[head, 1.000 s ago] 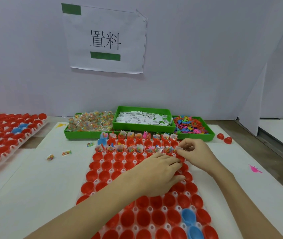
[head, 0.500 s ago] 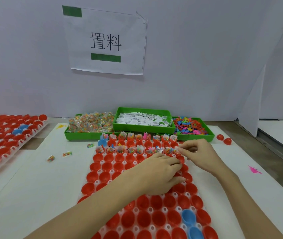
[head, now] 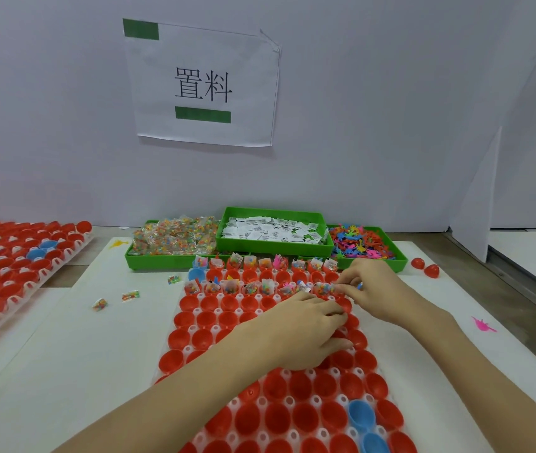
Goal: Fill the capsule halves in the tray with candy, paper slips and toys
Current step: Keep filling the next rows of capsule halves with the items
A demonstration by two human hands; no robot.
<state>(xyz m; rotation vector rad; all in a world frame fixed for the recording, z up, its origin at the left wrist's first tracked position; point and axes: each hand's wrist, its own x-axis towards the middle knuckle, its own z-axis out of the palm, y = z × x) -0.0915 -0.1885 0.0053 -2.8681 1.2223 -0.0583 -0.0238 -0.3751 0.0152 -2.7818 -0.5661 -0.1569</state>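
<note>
A white tray of red capsule halves lies in front of me. Its two far rows hold candy bags, slips and toys. My right hand is at the right end of the second row. It pinches a small piece over a capsule, and a bit of blue shows between the fingers. My left hand rests palm down on the tray just nearer, fingers curled under. Whatever it holds is hidden.
Three green bins stand behind the tray: candy bags, paper slips, coloured toys. Another capsule tray lies at left. Loose candy bags, two red halves and a pink toy lie on the table.
My right fingertips have shifted slightly at the right end of the second row. The left hand has stayed where it was.
</note>
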